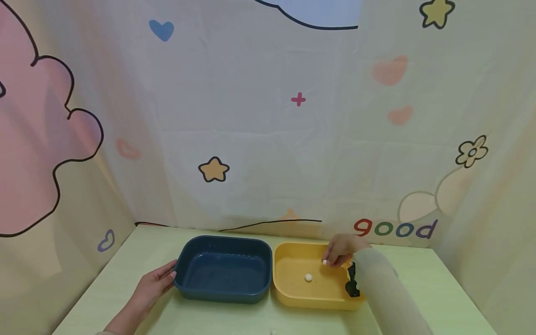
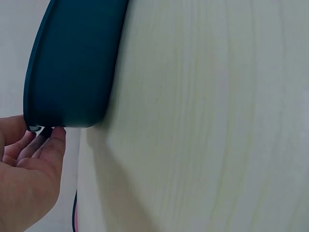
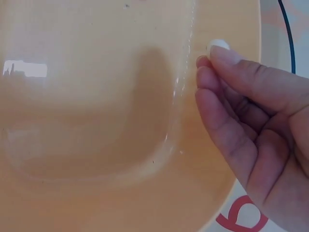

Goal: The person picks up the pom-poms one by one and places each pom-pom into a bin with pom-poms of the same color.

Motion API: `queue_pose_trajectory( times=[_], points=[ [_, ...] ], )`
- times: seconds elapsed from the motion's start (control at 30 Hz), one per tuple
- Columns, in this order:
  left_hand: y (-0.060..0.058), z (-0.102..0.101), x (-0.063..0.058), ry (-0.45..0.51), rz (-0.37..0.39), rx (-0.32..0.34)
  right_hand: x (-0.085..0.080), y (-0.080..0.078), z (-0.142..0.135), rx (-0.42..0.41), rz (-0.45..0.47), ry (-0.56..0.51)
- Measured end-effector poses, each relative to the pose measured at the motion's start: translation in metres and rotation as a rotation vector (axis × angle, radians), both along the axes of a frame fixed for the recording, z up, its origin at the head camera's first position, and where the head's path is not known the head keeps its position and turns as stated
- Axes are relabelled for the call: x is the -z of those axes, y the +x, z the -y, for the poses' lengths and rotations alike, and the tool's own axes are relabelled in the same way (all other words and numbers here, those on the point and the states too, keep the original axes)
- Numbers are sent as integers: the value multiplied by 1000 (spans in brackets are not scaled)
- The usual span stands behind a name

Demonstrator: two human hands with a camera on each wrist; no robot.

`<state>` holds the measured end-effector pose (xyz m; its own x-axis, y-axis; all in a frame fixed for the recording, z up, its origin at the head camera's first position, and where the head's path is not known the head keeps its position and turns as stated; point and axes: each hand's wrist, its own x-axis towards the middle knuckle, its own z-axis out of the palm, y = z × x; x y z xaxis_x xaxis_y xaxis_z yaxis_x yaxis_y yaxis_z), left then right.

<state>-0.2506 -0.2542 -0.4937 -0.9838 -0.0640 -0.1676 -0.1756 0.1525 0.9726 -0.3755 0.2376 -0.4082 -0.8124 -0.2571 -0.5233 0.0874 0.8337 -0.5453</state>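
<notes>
My left hand (image 1: 154, 284) grips the left end of a dark blue plastic tub (image 1: 226, 296), thumb at its rim. The left wrist view shows this hand (image 2: 36, 169) with fingertips against the end wall of the tub (image 2: 72, 67). My right hand (image 1: 341, 250) is over the back right of a yellow tub (image 1: 318, 302). It pinches a small white ball (image 1: 324, 262) between thumb and fingertips; the right wrist view shows the ball (image 3: 218, 44) partly hidden by the thumb. Another white ball (image 1: 308, 277) lies on the yellow tub's floor.
Both tubs stand side by side on a pale wood-grain table (image 1: 209, 321). A small white thing (image 1: 273, 332) is cut off at the front edge of the view. A black object (image 1: 352, 281) sits by the right sleeve. A printed curtain (image 1: 259, 139) hangs behind.
</notes>
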Motion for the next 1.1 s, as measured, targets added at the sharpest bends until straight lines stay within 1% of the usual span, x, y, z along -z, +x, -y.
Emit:
queue_pose_trajectory(
  times=[0.13, 0.23, 0.53, 0.73, 0.9, 1.1],
  points=[
    [0, 0, -1, 1, 4, -5, 5, -5, 5, -19, 36, 8],
    [-1, 0, -2, 6, 2, -5, 7, -6, 7, -16, 60, 15],
    [-2, 1, -2, -2, -10, -4, 18, -9, 12, -4, 63, 79],
    [-1, 0, 0, 5, -3, -8, 26, -8, 13, 11, 99, 88],
    [0, 0, 2, 17, -11, -10, 26, -5, 15, -14, 106, 96],
    [-2, 1, 2, 15, -8, -15, 26, -7, 16, -29, 120, 109]
  ],
)
